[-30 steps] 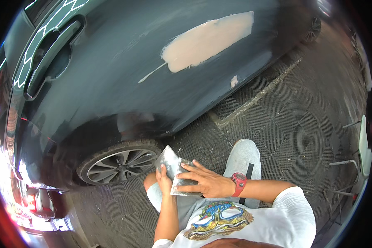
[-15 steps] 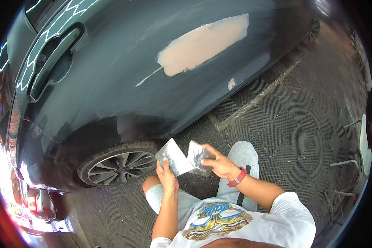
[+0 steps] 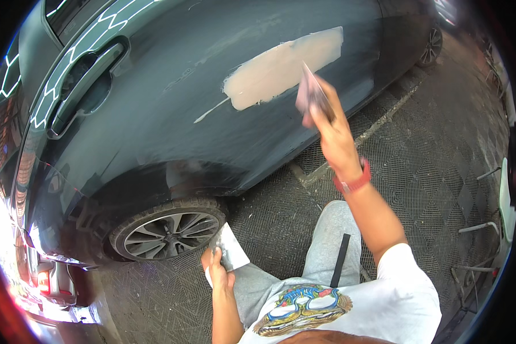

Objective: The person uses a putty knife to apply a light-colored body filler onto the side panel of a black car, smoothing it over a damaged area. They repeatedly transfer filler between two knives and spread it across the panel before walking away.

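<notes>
A broad beige patch of filler [image 3: 269, 74] covers part of the dark car door panel [image 3: 172, 123], with a thin streak trailing from its lower left. My right hand [image 3: 338, 143] is raised in front of the panel, just below and right of the patch, gripping a flat metal putty spreader [image 3: 311, 94]. Motion blurs the spreader, and whether its edge touches the filler I cannot tell. Low beside the rear wheel [image 3: 169, 235], my left hand [image 3: 221, 275] holds another flat metal spreader plate [image 3: 234, 252], its face smeared grey, thumb on top.
The car's door handle [image 3: 89, 86] juts out at upper left. Textured dark floor matting [image 3: 430, 149] runs along the car. At the far right stands a pale chair [image 3: 504, 200] with metal legs. My bent knee [image 3: 335, 229] is close below my right forearm.
My right hand has moved up and away from the left, carrying its spreader to the filler patch. My left hand has dropped slightly lower with its plate.
</notes>
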`<state>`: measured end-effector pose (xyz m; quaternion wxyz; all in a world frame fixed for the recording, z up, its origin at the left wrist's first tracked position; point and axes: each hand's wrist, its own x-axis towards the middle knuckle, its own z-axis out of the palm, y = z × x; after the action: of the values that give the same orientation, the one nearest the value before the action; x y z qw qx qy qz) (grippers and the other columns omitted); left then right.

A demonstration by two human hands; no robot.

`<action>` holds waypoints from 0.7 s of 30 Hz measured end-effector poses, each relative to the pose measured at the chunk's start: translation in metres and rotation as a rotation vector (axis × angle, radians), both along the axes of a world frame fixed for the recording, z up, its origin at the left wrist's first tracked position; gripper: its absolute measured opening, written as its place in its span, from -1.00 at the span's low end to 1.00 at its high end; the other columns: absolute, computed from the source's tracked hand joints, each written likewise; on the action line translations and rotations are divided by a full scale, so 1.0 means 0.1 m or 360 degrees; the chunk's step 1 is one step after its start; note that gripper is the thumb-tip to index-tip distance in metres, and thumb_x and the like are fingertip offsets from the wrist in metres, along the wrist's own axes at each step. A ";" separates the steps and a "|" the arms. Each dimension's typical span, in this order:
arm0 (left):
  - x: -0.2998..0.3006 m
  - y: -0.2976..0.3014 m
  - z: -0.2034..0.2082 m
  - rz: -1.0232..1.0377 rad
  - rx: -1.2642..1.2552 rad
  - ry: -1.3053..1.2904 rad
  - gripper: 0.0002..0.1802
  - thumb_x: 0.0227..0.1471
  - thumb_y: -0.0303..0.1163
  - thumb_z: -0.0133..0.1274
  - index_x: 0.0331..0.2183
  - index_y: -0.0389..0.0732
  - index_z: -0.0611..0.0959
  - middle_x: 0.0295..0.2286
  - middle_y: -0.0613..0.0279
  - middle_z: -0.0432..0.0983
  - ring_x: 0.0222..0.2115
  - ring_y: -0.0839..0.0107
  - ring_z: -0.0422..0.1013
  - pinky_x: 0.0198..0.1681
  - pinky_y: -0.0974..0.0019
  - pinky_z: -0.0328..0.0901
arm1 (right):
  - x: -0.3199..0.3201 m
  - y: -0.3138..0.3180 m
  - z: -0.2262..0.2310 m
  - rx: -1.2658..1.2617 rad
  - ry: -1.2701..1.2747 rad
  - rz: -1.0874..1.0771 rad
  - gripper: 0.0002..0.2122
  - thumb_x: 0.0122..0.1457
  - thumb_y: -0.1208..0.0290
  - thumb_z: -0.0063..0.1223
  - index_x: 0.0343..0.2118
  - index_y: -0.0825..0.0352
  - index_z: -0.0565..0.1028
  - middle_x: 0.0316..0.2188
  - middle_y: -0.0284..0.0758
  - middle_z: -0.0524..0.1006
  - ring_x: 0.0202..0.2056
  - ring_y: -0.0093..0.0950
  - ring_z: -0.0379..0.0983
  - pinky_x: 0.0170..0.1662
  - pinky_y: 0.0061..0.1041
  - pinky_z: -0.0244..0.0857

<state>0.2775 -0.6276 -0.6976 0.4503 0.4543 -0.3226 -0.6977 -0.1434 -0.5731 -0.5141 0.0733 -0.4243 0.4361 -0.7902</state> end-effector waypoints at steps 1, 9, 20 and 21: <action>0.03 0.06 0.01 0.0031 0.0021 -0.0023 -0.49 0.32 -0.35 0.16 0.22 -0.32 0.50 0.04 0.16 0.59 0.06 0.34 0.50 0.20 0.20 0.39 | -0.11 -0.16 0.29 -0.0021 0.0695 -0.0491 -0.46 0.29 0.58 0.05 0.34 0.08 0.41 0.21 -0.29 0.46 0.27 -0.22 0.39 0.26 -0.18 0.29; 0.47 0.13 -0.36 0.0034 0.0312 0.0177 -0.66 0.35 -0.33 0.13 0.08 -0.26 0.59 -0.09 0.16 0.68 -0.12 0.27 0.64 0.00 0.16 0.57 | -0.57 -1.15 1.41 -0.0141 0.1055 -0.1565 -0.57 0.24 0.56 0.04 0.19 0.20 0.53 0.12 -0.16 0.54 0.19 -0.09 0.46 0.20 -0.21 0.35; 0.60 0.13 -0.42 -0.0016 0.0291 0.0262 -0.59 0.40 -0.28 0.04 0.15 -0.29 0.53 -0.01 0.11 0.63 -0.02 0.24 0.59 0.11 0.11 0.51 | -0.01 -1.68 1.36 -0.0126 0.0961 -0.1414 -0.44 0.05 0.62 0.05 0.14 -0.03 0.58 0.15 -0.51 0.51 0.29 -0.38 0.37 0.24 0.11 0.03; 0.60 0.11 -0.44 -0.0015 0.0287 0.0258 -0.59 0.40 -0.28 0.05 0.15 -0.30 0.53 -0.02 0.12 0.63 -0.02 0.24 0.59 0.11 0.11 0.51 | 0.05 -1.69 1.32 -0.0093 0.1050 -0.1427 -0.45 0.05 0.61 0.05 0.13 -0.03 0.59 0.14 -0.51 0.52 0.28 -0.39 0.38 0.23 0.11 0.03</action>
<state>0.3376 -0.6167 -0.7411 0.4290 0.4335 -0.2234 -0.7604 -0.1382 -0.7421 -0.3825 -0.4221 -0.4239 0.5518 -0.5811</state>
